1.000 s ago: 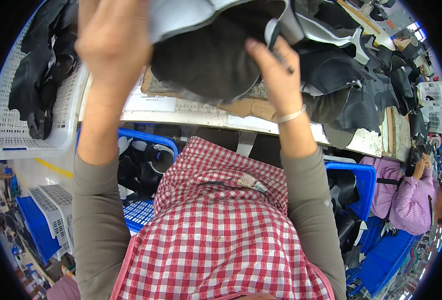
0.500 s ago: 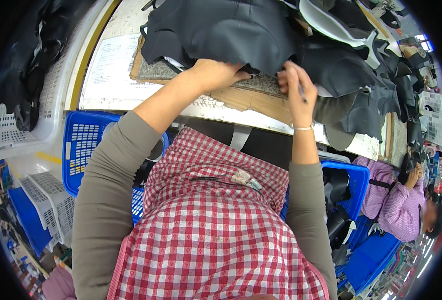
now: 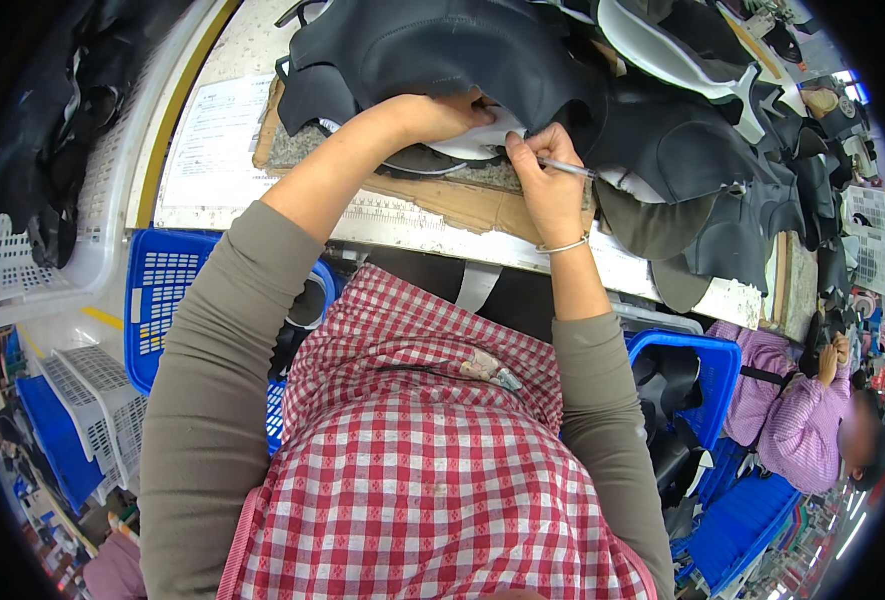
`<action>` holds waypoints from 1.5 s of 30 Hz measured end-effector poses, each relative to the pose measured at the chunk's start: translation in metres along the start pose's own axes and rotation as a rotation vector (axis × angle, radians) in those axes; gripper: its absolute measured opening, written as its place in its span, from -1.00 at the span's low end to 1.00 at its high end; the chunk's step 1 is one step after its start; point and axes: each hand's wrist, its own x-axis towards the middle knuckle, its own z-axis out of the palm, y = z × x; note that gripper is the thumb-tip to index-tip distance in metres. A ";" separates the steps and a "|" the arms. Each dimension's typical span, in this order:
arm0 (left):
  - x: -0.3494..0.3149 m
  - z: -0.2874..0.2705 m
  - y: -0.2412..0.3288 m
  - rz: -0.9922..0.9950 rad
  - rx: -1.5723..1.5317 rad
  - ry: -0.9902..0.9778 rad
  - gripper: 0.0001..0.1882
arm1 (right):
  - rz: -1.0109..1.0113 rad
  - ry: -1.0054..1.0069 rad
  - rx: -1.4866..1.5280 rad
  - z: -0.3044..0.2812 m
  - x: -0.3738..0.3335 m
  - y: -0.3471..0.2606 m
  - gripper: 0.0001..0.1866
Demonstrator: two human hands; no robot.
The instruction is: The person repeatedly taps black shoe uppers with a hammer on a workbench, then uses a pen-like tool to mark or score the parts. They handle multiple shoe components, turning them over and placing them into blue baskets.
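A large black leather-like piece [image 3: 442, 55] lies over a grey board on the bench, its near edge lifted so that a white underside [image 3: 477, 142] shows. My left hand [image 3: 437, 118] grips that raised edge, with its fingertips partly hidden under the material. Between the thumb and fingers of my right hand [image 3: 550, 185] is a slim silver-grey pen [image 3: 567, 168]. Its tip end is at the white underside, though contact there is too small to make out.
Printed paper [image 3: 212, 135] lies left of the board [image 3: 287, 150]. More black pieces [image 3: 677, 140] are heaped to the right. Blue baskets [image 3: 167, 270] stand below the bench, and a white crate [image 3: 92, 200] is at left. A person in a pink checked sleeve [image 3: 802, 435] works at right.
The black piece's near edge has been lifted, baring the white underside. My left hand has risen slightly with it. My right hand has moved left, bringing the pen to the underside.
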 end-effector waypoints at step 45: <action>0.046 -0.104 0.070 0.072 0.525 0.280 -0.39 | 0.069 0.048 -0.757 -0.102 -0.012 0.045 -0.67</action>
